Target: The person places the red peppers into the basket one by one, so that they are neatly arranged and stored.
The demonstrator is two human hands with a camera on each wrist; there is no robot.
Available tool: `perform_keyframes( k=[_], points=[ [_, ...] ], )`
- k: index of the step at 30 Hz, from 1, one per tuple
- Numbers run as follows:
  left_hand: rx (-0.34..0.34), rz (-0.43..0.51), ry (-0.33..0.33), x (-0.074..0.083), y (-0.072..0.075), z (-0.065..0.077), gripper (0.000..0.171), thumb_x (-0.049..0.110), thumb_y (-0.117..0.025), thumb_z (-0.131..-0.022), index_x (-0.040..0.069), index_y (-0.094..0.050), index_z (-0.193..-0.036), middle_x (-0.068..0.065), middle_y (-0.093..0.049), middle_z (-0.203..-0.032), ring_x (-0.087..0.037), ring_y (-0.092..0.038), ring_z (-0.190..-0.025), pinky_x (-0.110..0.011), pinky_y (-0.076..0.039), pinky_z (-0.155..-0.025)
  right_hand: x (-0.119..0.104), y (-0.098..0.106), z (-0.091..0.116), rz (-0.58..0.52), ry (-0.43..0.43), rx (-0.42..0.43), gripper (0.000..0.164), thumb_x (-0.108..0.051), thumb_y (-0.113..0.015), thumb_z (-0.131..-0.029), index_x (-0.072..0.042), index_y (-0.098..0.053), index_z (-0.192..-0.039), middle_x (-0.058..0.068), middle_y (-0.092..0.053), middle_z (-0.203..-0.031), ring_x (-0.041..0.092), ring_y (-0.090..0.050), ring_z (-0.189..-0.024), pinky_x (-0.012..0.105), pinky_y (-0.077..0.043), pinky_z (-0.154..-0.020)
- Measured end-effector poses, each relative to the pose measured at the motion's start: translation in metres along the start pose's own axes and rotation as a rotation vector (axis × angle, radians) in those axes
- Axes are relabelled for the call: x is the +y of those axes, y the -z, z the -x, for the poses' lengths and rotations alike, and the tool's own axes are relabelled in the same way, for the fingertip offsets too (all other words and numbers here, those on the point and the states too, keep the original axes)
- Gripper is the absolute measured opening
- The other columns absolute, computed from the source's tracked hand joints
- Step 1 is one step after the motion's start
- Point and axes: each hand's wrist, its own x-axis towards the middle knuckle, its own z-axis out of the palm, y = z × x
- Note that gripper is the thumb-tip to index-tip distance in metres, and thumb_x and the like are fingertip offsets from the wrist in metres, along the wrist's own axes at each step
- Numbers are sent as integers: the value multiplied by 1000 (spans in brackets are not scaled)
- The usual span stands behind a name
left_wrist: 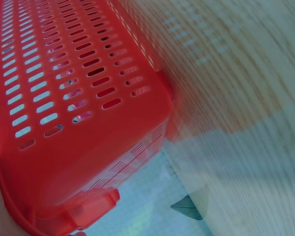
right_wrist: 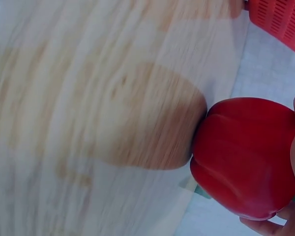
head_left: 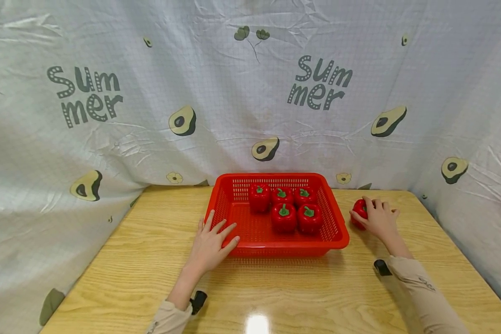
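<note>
A red plastic basket with slotted walls stands on the wooden table, with several red bell peppers grouped upright in its middle and right part. My left hand rests on the basket's front left corner, fingers spread and fairly straight over the rim. In the left wrist view, the basket's outer wall fills much of the picture. To the right of the basket, my right hand grips another red bell pepper from above, thumb and fingers around it. That pepper's base appears to touch the table.
The wooden table extends around the basket on both sides and in front. A white curtain printed with avocados and lettering hangs behind the table and along its sides. Black wrist-worn devices show near both sleeves.
</note>
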Motion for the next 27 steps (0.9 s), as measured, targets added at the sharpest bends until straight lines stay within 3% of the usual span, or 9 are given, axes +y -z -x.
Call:
perform_keyframes(
  k=[27],
  points=[
    [-21, 7, 12, 0, 1, 1, 48, 48, -44, -87, 20, -54, -125, -14, -52, -129, -38, -17, -135, -59, -11, -107, 9, 0, -1, 33, 56, 30, 65, -48, -57, -81, -1, -40, -123, 31, -43, -111, 48, -34, -101, 70, -20, -77]
  ],
)
